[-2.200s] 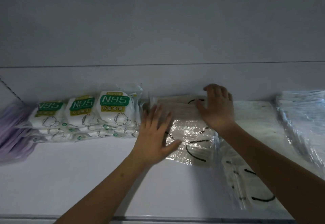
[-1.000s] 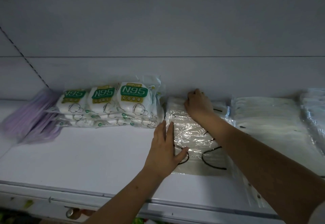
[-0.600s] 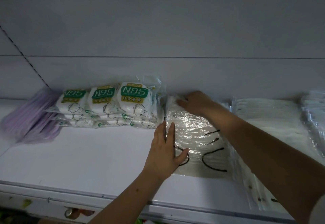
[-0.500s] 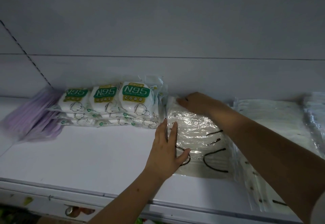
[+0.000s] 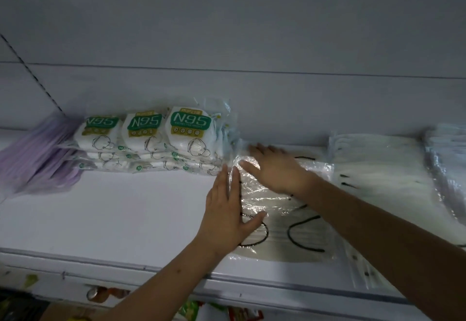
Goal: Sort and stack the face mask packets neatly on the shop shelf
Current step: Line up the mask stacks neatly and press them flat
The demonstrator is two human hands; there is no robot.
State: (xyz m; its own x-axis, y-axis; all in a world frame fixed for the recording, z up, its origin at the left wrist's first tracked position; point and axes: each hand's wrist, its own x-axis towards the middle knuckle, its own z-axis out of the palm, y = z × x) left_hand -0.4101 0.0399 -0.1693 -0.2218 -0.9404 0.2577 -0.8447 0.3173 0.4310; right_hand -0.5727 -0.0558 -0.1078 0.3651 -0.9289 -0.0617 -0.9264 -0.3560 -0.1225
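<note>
- The shelf (image 5: pixel 113 219) carries everything; its front lip runs across the bottom of the view, and the left half of the board is bare from the front edge back to the rear row.
- The clear packet stack (image 5: pixel 285 230), white masks with black ear loops, lies flat right of centre, its long axis running front to back, from close to the front edge toward the rear wall.
- The left hand (image 5: pixel 227 214) is the nearer one. It lies flat along the stack's left edge, fingers (image 5: pixel 228 182) straight, released and pointing at the rear wall, thumb spread over the top packet. It grips nothing.
- So the stack lies to the right of those fingers and parallel to them; I judge any squaring push from this hand would go rightward.
- The right hand (image 5: pixel 274 169) is farther in, palm down on the stack's back left corner, fingers outstretched and pressing, grasping nothing.
- Just beside that corner, the N95 packets (image 5: pixel 151 141) stand in a row along the rear edge, with purple packets (image 5: pixel 37 159) at the far left.
- More white packets (image 5: pixel 378 164) lie right of the stack.
</note>
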